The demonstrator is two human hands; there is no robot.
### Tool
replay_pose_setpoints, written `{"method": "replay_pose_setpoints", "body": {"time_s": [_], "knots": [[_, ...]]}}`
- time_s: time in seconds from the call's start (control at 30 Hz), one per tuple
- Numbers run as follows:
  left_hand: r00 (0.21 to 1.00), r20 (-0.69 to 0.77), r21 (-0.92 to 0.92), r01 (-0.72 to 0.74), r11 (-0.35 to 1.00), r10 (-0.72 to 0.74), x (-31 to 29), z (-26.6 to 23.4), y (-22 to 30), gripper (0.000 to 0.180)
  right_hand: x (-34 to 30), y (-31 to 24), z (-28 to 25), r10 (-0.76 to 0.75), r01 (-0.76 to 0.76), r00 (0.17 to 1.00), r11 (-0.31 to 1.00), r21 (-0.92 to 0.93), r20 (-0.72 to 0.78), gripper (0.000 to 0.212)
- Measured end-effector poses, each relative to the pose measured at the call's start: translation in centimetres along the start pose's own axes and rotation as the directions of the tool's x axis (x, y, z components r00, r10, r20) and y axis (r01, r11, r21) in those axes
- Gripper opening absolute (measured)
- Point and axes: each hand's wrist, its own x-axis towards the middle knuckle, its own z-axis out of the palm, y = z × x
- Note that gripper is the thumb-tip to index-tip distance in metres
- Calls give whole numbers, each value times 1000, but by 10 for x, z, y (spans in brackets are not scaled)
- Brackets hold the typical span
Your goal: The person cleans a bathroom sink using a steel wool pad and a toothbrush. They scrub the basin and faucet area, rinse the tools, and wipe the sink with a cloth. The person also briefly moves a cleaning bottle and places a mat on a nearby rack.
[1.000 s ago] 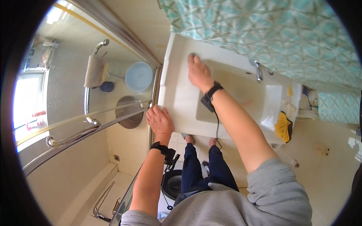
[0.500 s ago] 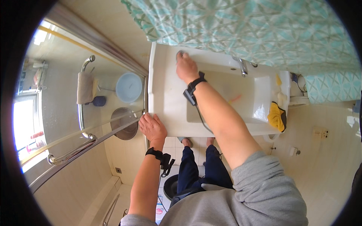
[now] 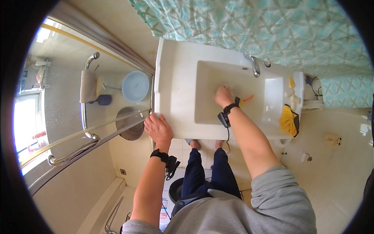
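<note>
Over the basin of the white sink (image 3: 173,101), my right hand (image 3: 224,96) is closed; what its fingers hold is too small and hidden to name. Just beyond that wrist lies a thin orange-red strip (image 3: 248,98) with a bit of yellow-green beside it, partly covered by the wristband. My left hand (image 3: 159,128) rests with fingers stretched out on the sink's near left corner. A chrome faucet (image 3: 255,68) stands at the basin's far side.
On the sink's right ledge are a yellow-and-black glove (image 3: 289,121), pale lumps (image 3: 290,93) and a yellow piece (image 3: 291,81). A patterned curtain (image 3: 249,27) hangs along the far side. Left, behind glass, are a light-blue basin (image 3: 135,86) and a towel (image 3: 89,85) on a rail.
My right hand has moved from the sink's far left rim toward me and rightward, into the basin area. My left hand stays on the corner.
</note>
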Motion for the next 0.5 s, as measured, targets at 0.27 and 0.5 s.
{"method": "replay_pose_setpoints", "body": {"time_s": [0.27, 0.5], "knots": [[1000, -6, -15, 8, 1000, -8, 2, -1, 3, 37, 38, -55, -96, 212, 116, 971, -6, 993, -112, 71], [998, -62, -17, -28, 999, 27, -1, 4, -1, 35, 33, -92, -96, 338, -41, 932, 460, 887, -132, 68]]}}
